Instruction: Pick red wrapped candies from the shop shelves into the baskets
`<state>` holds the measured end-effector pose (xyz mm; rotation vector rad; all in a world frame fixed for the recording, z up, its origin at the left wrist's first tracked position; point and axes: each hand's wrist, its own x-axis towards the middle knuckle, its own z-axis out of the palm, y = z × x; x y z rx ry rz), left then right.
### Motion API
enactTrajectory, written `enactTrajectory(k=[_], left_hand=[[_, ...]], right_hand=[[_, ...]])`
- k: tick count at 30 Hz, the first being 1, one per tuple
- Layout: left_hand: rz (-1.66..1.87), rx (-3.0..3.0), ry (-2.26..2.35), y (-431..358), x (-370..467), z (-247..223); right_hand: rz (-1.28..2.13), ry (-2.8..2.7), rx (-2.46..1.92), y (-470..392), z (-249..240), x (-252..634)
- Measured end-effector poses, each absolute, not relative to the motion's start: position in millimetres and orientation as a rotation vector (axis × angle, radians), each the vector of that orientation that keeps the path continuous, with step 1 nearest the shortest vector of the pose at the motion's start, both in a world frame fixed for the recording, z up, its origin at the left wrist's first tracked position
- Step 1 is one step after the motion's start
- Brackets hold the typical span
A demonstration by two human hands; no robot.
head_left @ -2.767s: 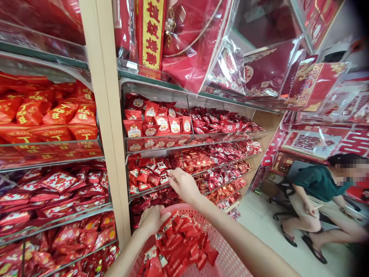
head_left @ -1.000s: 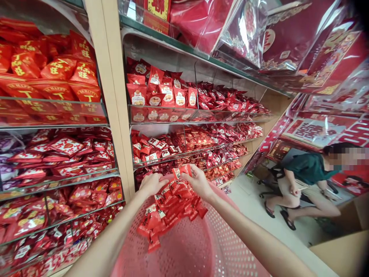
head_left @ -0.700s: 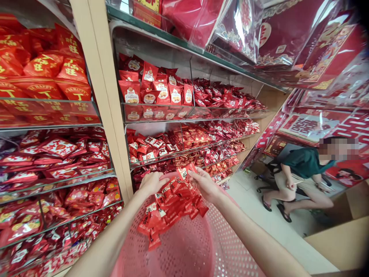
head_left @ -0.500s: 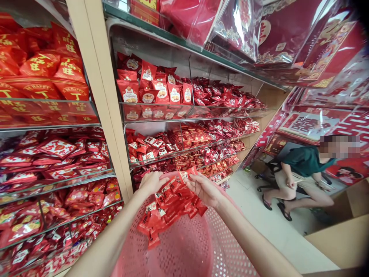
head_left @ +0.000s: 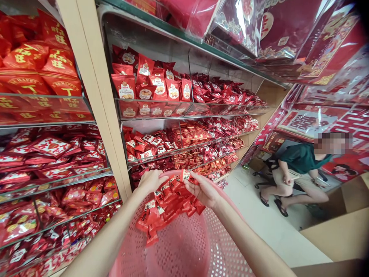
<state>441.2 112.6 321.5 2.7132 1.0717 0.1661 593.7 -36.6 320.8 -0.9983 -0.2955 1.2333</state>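
A pink perforated basket (head_left: 219, 234) lies below my arms, with several red candy packets (head_left: 164, 209) heaped toward its far side. My left hand (head_left: 152, 181) is closed at the basket's far rim, its thumb pointing right; what its fingers hold is hidden. Across from it, my right hand (head_left: 201, 189) pinches a small red and white packet (head_left: 186, 176) between thumb and fingers, just above the heap. The lower part of the basket shows its bare, holed bottom.
Glass-fronted shelves (head_left: 155, 156) full of red packets stand ahead and at left, divided by a wooden post (head_left: 95, 88). Wrapped goods fill the upper shelf. A seated person (head_left: 300, 161) is at right, near cardboard boxes (head_left: 340, 234).
The view has shifted slightly, so the shelves sit a little further left. My right hand has turned slightly at the heap, and the pinched packet shows more of its white part.
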Motion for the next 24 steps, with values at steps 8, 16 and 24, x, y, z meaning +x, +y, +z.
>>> enactTrajectory(k=[8, 16, 24], left_hand=[[0.134, 2.714, 1.060, 117.2, 445.1, 320.0], [0.131, 2.732, 1.034, 117.8, 450.3, 320.4], [0.095, 2.713, 1.026, 114.9, 462.1, 325.4]], right_hand=[[1.064, -0.355, -1.035, -40.6, 321.3, 620.8], [0.674, -0.731, -1.305, -41.2, 317.3, 623.2], [0.064, -1.747, -1.478, -49.3, 329.6, 557.5]])
